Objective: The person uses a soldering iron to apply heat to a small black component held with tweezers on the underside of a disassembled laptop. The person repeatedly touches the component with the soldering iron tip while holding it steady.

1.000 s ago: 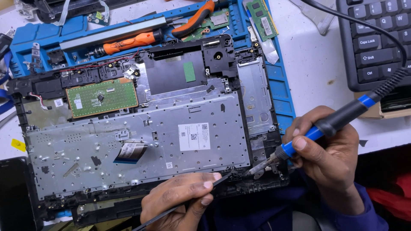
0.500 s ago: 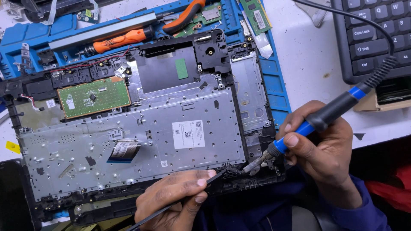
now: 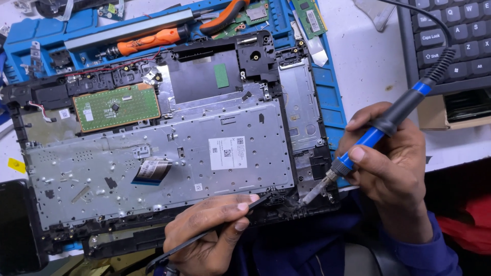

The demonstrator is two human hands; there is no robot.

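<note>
Laptop chassis (image 3: pixel 169 168) stripped, board out. R hand (image 3: pixel 388 163) grips soldering iron (image 3: pixel 378 130), tip at near-right corner; L hand (image 3: pixel 212 232) pinches tweezers (image 3: pixel 204 236) there. Joint work unfinished, by the look.

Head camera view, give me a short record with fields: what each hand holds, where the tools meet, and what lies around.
left hand: left hand grips thin black tweezers, tips toward the case's near edge
right hand: right hand holds a blue and black soldering iron like a pen
iron tip: down at the near right corner of the opened laptop case
contact: too small to tell
behind: orange screwdriver on a blue mat
right: black keyboard
</note>
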